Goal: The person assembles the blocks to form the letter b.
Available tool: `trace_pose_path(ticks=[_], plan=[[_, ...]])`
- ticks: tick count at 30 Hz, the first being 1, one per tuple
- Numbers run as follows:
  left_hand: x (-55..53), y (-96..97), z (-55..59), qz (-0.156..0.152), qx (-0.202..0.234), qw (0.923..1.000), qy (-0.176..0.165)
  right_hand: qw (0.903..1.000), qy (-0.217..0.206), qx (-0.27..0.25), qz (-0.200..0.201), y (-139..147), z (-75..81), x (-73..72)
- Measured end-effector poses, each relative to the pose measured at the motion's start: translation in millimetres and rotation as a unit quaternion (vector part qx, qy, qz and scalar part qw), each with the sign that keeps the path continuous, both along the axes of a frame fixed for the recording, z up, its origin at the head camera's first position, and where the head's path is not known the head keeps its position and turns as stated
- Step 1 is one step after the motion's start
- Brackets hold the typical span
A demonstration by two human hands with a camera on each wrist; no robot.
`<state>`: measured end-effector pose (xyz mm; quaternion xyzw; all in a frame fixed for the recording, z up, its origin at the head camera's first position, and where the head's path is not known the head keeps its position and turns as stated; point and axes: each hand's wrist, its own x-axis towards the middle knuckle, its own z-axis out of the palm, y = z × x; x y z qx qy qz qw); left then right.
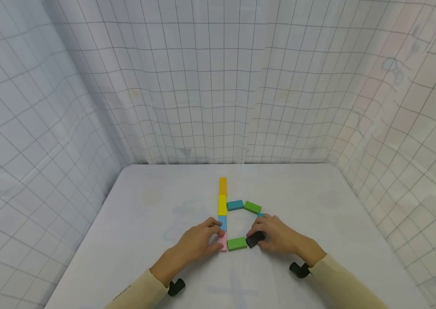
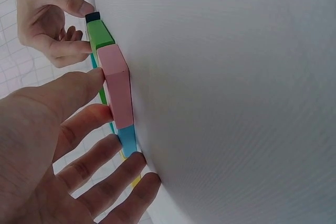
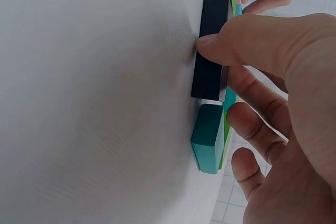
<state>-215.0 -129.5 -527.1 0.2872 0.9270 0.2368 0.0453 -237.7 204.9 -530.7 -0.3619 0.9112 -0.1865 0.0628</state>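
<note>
Colored rectangular blocks lie end to end on the white table. My left hand (image 1: 198,240) rests its thumb and fingers against the pink block (image 2: 116,87) and the light blue block (image 1: 222,221) of the straight column. In my right hand (image 1: 280,236), the thumb and index finger pinch a black block (image 3: 210,51), its end close to a green block (image 1: 237,244). A teal block (image 3: 207,135) lies just past the black block's other end, with a small gap between them. In the head view my right hand mostly hides that teal block.
A yellow block (image 1: 222,205) and an orange block (image 1: 223,186) continue the column away from me. From the yellow block, a blue-teal block (image 1: 235,205) and another green block (image 1: 252,207) curve rightward. Gridded white curtains (image 1: 218,86) surround the table (image 1: 156,189).
</note>
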Motion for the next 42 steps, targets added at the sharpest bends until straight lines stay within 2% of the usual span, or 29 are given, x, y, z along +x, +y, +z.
trace_pose_path(ticks=[12,21,36,42], plan=[[-1.1,1.7,-2.7,0.009,-0.012,0.9999,-0.007,1.0000,0.000,-0.003,-0.005,0.7,-2.5,-1.5],[-1.7,1.4,-5.9,0.005,-0.007,1.0000,-0.003,1.0000,-0.005,-0.005,-0.006,1.5,-1.4,-1.2],[-1.1,2.5,-1.6,0.008,-0.014,0.9999,-0.004,0.9997,0.009,-0.021,0.000,2.3,-2.9,-2.3],[0.0,2.8,-0.9,0.009,-0.015,0.9998,-0.009,0.9993,-0.009,-0.025,-0.027,5.4,-1.4,-1.1]])
